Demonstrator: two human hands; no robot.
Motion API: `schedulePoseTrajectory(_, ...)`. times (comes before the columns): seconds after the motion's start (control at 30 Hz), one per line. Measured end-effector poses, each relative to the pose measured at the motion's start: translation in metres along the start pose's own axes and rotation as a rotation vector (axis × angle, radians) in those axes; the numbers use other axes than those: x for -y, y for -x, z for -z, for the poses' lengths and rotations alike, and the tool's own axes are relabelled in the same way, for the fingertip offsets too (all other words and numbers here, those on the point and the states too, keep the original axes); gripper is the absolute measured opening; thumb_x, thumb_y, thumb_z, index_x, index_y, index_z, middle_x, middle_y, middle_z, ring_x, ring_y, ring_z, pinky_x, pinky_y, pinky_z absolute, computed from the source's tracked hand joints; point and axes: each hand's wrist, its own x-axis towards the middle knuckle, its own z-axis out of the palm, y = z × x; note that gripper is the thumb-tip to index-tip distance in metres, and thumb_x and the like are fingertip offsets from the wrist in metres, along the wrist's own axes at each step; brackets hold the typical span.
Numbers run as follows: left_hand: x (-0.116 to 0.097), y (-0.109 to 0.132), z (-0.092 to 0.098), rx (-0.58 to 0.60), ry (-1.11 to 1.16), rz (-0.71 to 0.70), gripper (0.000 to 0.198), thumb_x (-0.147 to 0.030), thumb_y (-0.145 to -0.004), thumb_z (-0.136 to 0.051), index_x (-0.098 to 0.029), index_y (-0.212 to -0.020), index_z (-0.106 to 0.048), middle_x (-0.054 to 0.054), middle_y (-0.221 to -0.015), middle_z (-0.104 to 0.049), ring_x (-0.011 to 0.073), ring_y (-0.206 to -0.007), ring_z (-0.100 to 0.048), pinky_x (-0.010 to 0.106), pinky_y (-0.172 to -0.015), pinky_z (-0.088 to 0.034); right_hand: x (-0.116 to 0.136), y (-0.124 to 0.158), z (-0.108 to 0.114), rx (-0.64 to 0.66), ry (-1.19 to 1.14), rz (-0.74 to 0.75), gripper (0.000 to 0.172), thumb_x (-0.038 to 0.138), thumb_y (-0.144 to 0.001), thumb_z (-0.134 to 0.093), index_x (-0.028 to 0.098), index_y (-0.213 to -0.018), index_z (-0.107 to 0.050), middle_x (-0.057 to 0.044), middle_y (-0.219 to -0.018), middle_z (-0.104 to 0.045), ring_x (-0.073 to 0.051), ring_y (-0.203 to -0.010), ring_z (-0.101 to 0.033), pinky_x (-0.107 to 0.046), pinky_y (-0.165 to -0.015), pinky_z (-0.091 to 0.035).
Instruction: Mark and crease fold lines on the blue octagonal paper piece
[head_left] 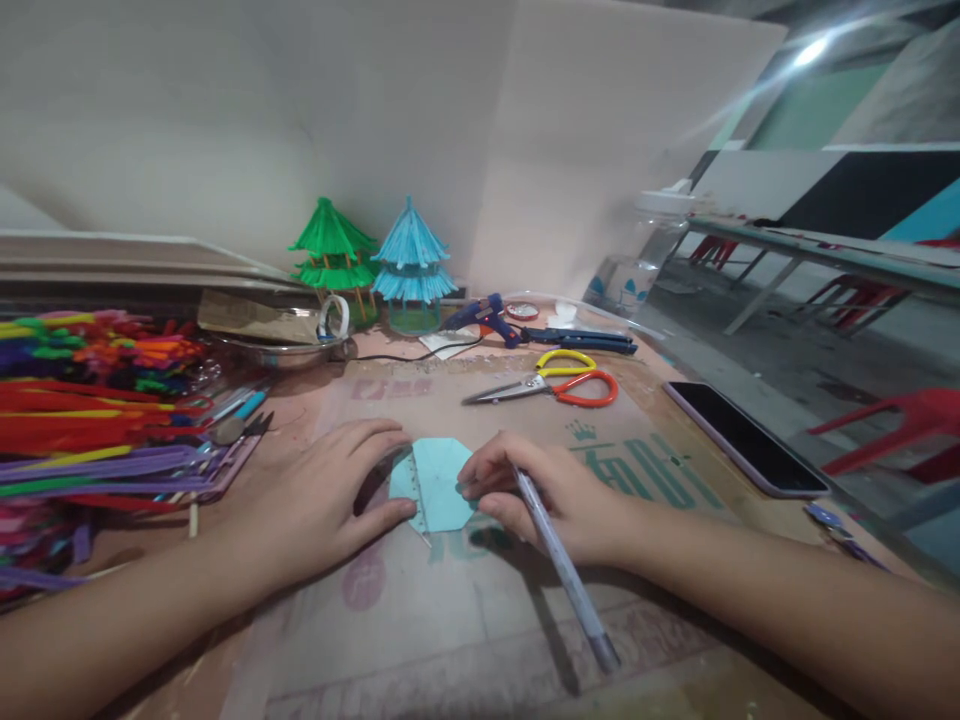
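Observation:
A light blue octagonal piece of paper (pixel 446 480) lies flat on the mat in front of me. A narrow clear ruler (pixel 418 495) with tick marks crosses its left part. My left hand (pixel 337 490) presses the ruler and paper from the left, thumb and forefinger spread along the ruler. In my right hand (pixel 544 490) is a pen (pixel 566 575), its barrel slanting down toward me. Its tip is hidden behind the fingers, which rest at the paper's right edge.
Scissors (pixel 555 380) lie beyond the paper. Behind them stand green (pixel 330 250) and blue (pixel 410 265) pagoda models, a glue gun (pixel 487 318) and a metal bowl (pixel 281 350). Colourful pipe cleaners (pixel 97 420) and pliers (pixel 255 430) lie left, a phone (pixel 742 435) right.

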Motion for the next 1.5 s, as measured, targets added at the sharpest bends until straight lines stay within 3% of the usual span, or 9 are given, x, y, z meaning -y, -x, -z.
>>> schedulePoseTrajectory(0.23,0.000,0.000,0.002,0.033,0.040,-0.025,0.056,-0.055,-0.091,-0.065,-0.023,-0.137,-0.062,0.012,-0.141,-0.069,0.0357,-0.129,-0.064,0.053,-0.113,-0.050,-0.001,0.002,-0.001,0.067,-0.091,0.089,0.017,0.035,-0.098,-0.064,0.022,-0.107,-0.059,-0.008,-0.103,-0.077,-0.019,-0.091,-0.076,-0.033,-0.082,-0.063)
schedulePoseTrajectory(0.43,0.004,0.000,-0.001,0.072,0.090,-0.049,0.058,-0.058,-0.095,-0.061,-0.023,-0.141,-0.059,0.013,-0.150,-0.063,0.0364,-0.137,-0.060,0.057,-0.115,-0.048,-0.008,-0.004,-0.003,-0.175,0.085,0.003,0.010,0.033,-0.100,-0.057,0.024,-0.106,-0.057,-0.009,-0.108,-0.078,-0.024,-0.098,-0.077,-0.038,-0.084,-0.060)
schedulePoseTrajectory(0.57,0.005,0.000,-0.002,0.084,0.090,-0.084,0.069,-0.065,-0.093,-0.063,-0.022,-0.146,-0.055,0.015,-0.154,-0.059,0.0378,-0.140,-0.056,0.058,-0.118,-0.045,-0.010,-0.008,-0.002,-0.152,0.109,-0.093,0.016,0.029,-0.098,-0.060,0.025,-0.113,-0.054,-0.009,-0.112,-0.078,-0.027,-0.111,-0.077,-0.041,-0.088,-0.059)
schedulePoseTrajectory(0.83,0.008,0.000,-0.003,0.061,0.077,-0.115,0.067,-0.061,-0.096,-0.060,-0.020,-0.149,-0.053,0.015,-0.153,-0.060,0.0375,-0.141,-0.056,0.059,-0.120,-0.044,-0.002,-0.003,-0.002,-0.098,0.087,-0.079,0.016,0.033,-0.097,-0.059,0.022,-0.109,-0.058,-0.005,-0.090,-0.078,-0.021,-0.077,-0.076,-0.031,-0.070,-0.054)
schedulePoseTrajectory(1.07,0.006,0.001,0.001,0.059,0.031,-0.125,0.073,-0.070,-0.095,-0.058,-0.019,-0.148,-0.054,0.017,-0.152,-0.060,0.0398,-0.139,-0.058,0.062,-0.115,-0.048,-0.004,-0.004,0.000,-0.146,0.122,-0.072,0.014,0.033,-0.096,-0.057,0.021,-0.103,-0.062,-0.004,-0.083,-0.075,-0.017,-0.066,-0.068,-0.028,-0.064,-0.049)
schedulePoseTrajectory(1.27,0.003,0.001,0.001,0.066,0.039,-0.131,0.066,-0.058,-0.094,-0.066,-0.018,-0.145,-0.056,0.016,-0.149,-0.062,0.0359,-0.137,-0.059,0.055,-0.115,-0.050,-0.002,-0.002,0.002,-0.034,0.010,0.023,0.017,0.036,-0.099,-0.057,0.020,-0.102,-0.063,-0.005,-0.088,-0.075,-0.015,-0.068,-0.066,-0.026,-0.064,-0.049)
schedulePoseTrajectory(1.5,0.001,0.003,0.002,0.058,-0.074,-0.154,0.048,-0.040,-0.098,-0.051,-0.024,-0.141,-0.061,0.013,-0.155,-0.059,0.0339,-0.140,-0.057,0.057,-0.112,-0.051,-0.004,-0.006,0.003,-0.013,0.015,-0.018,0.019,0.038,-0.099,-0.056,0.020,-0.099,-0.062,-0.003,-0.079,-0.069,-0.015,-0.063,-0.059,-0.025,-0.059,-0.045)
